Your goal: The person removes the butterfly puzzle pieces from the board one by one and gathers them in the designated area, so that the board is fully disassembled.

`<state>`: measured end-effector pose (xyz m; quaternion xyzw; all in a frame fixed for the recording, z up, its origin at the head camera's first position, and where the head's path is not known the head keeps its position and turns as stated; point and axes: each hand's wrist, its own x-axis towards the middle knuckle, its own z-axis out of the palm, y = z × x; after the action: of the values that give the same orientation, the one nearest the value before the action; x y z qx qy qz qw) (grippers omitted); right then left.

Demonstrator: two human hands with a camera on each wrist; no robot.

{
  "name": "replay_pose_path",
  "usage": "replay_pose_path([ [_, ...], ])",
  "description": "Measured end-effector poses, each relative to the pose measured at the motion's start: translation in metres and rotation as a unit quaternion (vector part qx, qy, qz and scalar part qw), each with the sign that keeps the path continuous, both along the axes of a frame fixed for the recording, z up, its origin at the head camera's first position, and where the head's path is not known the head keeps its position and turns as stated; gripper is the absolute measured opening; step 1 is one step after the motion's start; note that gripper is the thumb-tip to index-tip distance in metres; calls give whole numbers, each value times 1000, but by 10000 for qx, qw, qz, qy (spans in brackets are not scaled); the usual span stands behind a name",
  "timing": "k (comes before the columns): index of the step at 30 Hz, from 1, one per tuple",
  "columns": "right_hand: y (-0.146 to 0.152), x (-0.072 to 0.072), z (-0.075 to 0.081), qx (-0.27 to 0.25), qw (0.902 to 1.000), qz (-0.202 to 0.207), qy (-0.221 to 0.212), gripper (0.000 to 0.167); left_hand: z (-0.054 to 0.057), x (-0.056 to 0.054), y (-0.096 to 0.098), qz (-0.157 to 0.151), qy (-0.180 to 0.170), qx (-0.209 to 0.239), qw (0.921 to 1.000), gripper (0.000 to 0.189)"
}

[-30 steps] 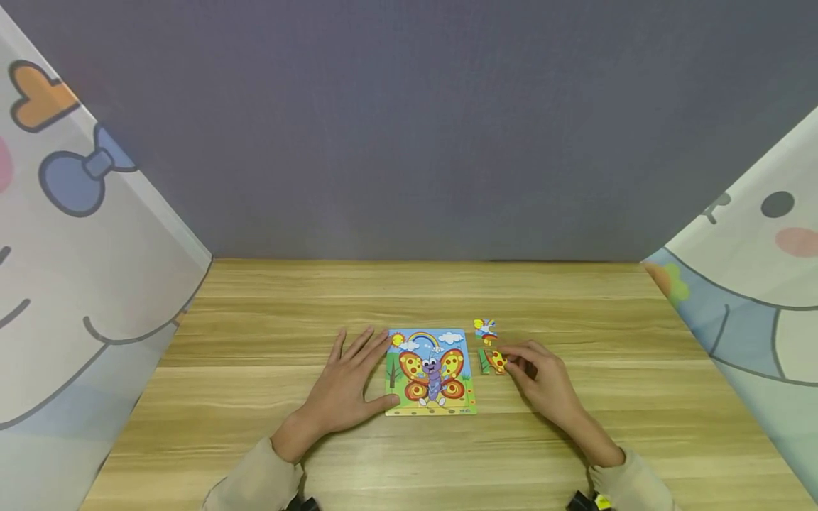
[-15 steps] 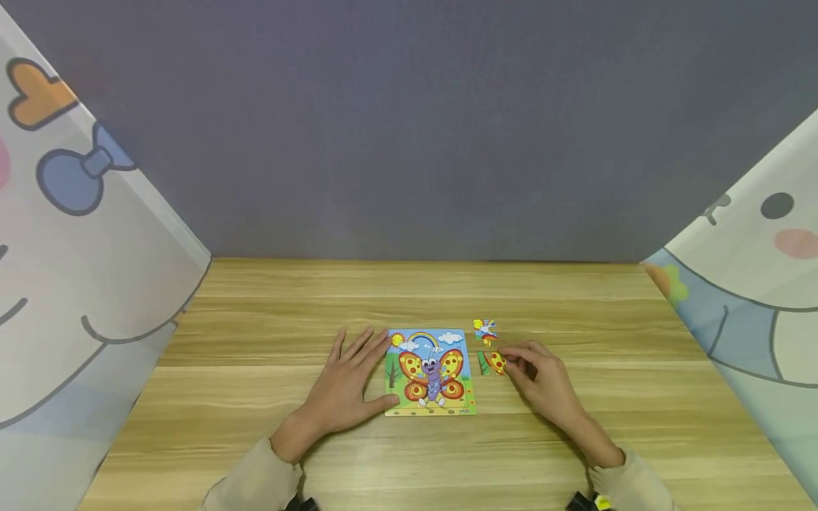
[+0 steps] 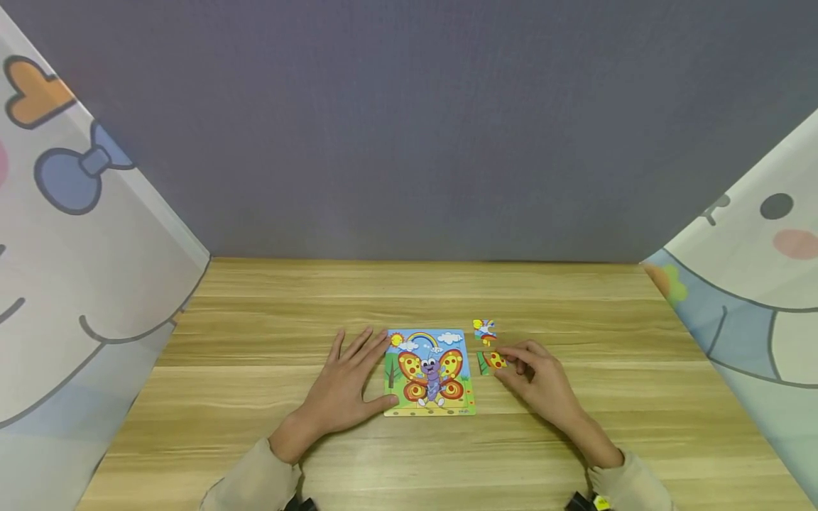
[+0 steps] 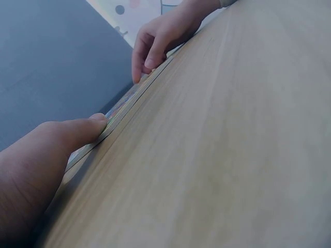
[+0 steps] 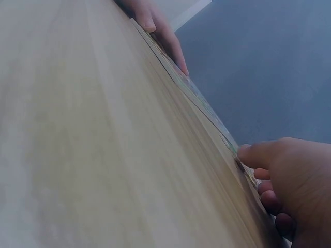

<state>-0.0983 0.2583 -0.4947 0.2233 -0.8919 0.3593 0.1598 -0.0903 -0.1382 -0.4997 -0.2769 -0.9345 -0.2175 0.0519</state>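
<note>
Your left hand [image 3: 341,390], fingers apart, rests on the left edge of the butterfly puzzle [image 3: 432,375]. Your right hand [image 3: 542,383] pinches the spotted piece [image 3: 490,362] just right of it; drifting forward could knock the blue-and-yellow piece [image 3: 483,331], a slack thumb lose the grip.

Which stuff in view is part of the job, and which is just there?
Part of the job:
- butterfly puzzle, left hand on its left edge
- green-and-yellow piece, pinched by right hand
- blue-and-yellow piece, untouched, likely belongs too

Just there:
- wooden table, only as work surface
- grey backdrop
- cartoon-printed panels
</note>
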Motion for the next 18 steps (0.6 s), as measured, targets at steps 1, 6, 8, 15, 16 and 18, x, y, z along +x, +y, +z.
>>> replay_pose_path([
  [1,0,0,0,24,10000,8,-18,39,0,0,0,1,8,-4,10000,105],
  [6,-1,1,1,96,9999,-19,-58,40,0,0,-1,4,24,20,10000,105],
  [8,-1,1,1,91,9999,-39,-50,40,0,0,-1,7,27,33,10000,105],
  [15,-1,0,1,54,10000,-48,-16,41,0,0,0,-2,54,17,10000,105],
  [16,-1,0,1,53,10000,-51,-19,41,0,0,0,-6,56,15,10000,105],
  [18,-1,0,1,54,10000,-62,-27,41,0,0,0,-14,61,10,10000,104],
])
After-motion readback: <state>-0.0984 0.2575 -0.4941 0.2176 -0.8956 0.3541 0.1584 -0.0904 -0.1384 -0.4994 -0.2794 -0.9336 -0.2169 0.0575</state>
